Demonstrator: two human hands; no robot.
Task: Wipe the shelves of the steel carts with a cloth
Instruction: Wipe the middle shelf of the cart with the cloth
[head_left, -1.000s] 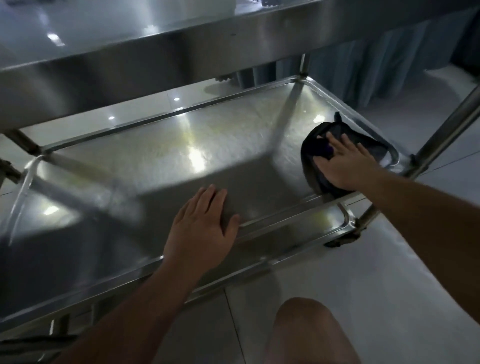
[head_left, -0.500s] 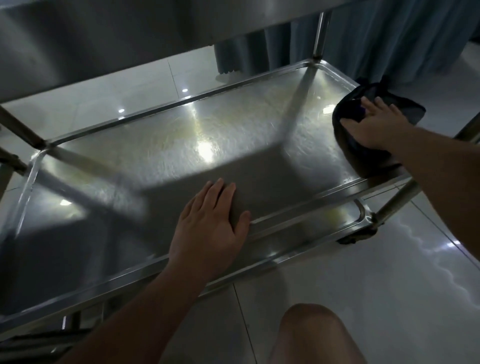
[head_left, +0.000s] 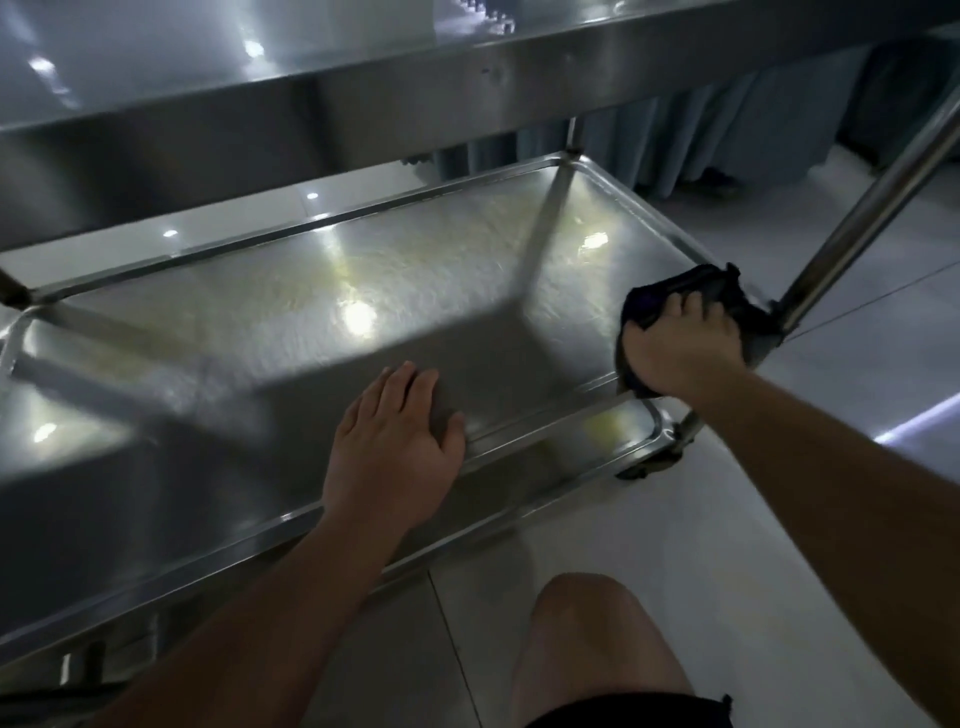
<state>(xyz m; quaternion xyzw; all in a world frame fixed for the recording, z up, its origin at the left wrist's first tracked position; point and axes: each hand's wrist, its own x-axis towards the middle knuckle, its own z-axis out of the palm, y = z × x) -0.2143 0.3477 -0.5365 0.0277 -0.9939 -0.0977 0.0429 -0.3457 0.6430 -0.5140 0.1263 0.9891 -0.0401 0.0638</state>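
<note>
The steel cart's lower shelf (head_left: 415, 291) fills the middle of the head view, shiny with light spots. A dark cloth (head_left: 722, 291) lies bunched at the shelf's near right corner. My right hand (head_left: 680, 348) presses down on the cloth, its fingers bent over the cloth's near part. My left hand (head_left: 395, 447) lies flat on the shelf by the front rim, fingers straight. The upper shelf (head_left: 363, 104) overhangs the top of the view.
A slanted steel post (head_left: 872, 208) rises at the right corner beside the cloth. A caster (head_left: 654, 462) sits under that corner. Blue curtains (head_left: 727, 130) hang behind. My bare knee (head_left: 587, 644) is near the front rim, on a pale tiled floor (head_left: 779, 519).
My right hand has dragged the cloth back toward the near right corner, after pushing it farther away half a second ago. My left hand stays planted on the shelf.
</note>
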